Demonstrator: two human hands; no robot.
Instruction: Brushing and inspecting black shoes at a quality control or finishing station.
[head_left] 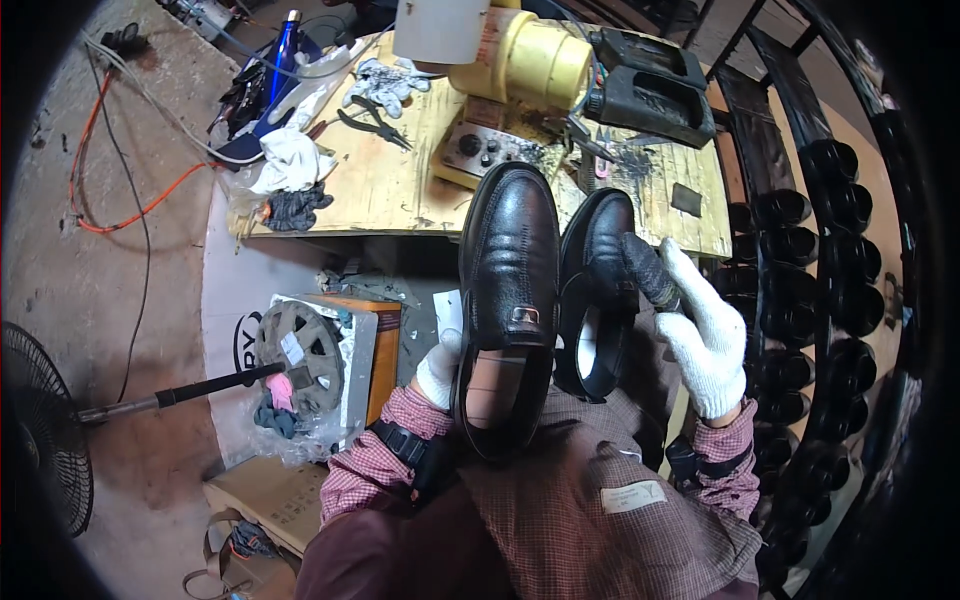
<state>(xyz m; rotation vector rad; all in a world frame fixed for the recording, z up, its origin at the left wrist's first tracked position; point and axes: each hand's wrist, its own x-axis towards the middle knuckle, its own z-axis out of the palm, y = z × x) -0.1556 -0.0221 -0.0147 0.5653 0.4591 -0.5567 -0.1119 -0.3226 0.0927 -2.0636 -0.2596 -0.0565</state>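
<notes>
Two black leather loafers point away from me above my lap. My left hand [438, 370], in a white knit glove, grips the left loafer [505, 260] along its outer side; most of its fingers are hidden behind the shoe. Beside it is the right loafer [600, 250], a little lower and partly covered by the first; what supports it is hidden. My right hand [705, 335], also gloved in white, is just right of that loafer with thumb and fingers apart. A dark grey fabric piece [650, 272] shows at its fingers, close to the loafer's side.
Ahead stands a yellow worktable [350, 190] with pliers [375, 125], a control box [490, 147], a yellow cylindrical machine part [525, 60] and black containers [650, 95]. A rack of black shoes [790, 240] rises at right. A fan [40, 430] and cardboard box [270, 500] are at left.
</notes>
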